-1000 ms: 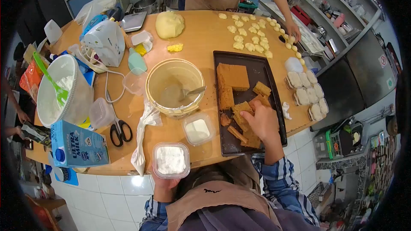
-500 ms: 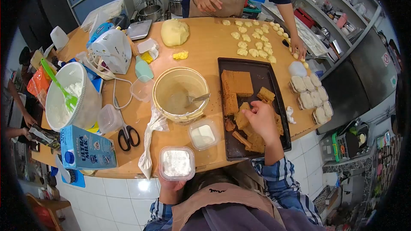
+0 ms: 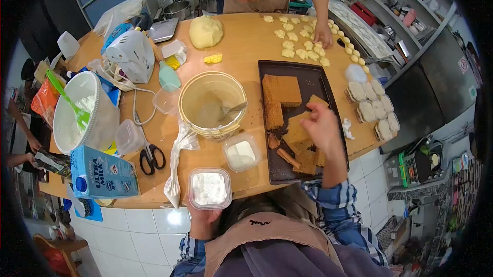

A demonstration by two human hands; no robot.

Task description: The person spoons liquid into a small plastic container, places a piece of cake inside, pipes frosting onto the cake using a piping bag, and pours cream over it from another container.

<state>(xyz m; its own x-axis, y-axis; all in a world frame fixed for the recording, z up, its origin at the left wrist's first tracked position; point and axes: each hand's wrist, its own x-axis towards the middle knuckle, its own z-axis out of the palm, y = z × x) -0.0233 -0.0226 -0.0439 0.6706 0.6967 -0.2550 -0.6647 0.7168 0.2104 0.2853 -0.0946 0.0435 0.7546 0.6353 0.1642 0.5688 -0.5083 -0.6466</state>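
My left hand (image 3: 203, 216) supports a clear plastic tub (image 3: 209, 188) of white cream from below, just off the table's front edge. Over the dark baking tray (image 3: 324, 75), my right hand (image 3: 326, 129) hovers with bent fingers, thumb and index slightly apart, nothing visible between them. Just beyond those fingers lies a small cake piece (image 3: 317, 101). Flat brown cake slices (image 3: 296, 132) are under and beside the hand, partly covered by it. A large cake block (image 3: 282, 90) occupies the tray's far left. Left of the tray sits another tub of white cream (image 3: 241, 155).
A batter-smeared bucket (image 3: 212, 125), piping bag (image 3: 177, 161), scissors (image 3: 152, 159), milk carton (image 3: 105, 174) and white bowl (image 3: 64, 123) crowd the left. Across the table, a co-worker's hand (image 3: 323, 34) touches dough pieces (image 3: 303, 54). Filled boxes (image 3: 372, 103) stand right.
My right hand has lifted off a cake slice and moved away from me across the tray; that slice now lies flatter. The co-worker's hand has shifted left to the dough pieces.
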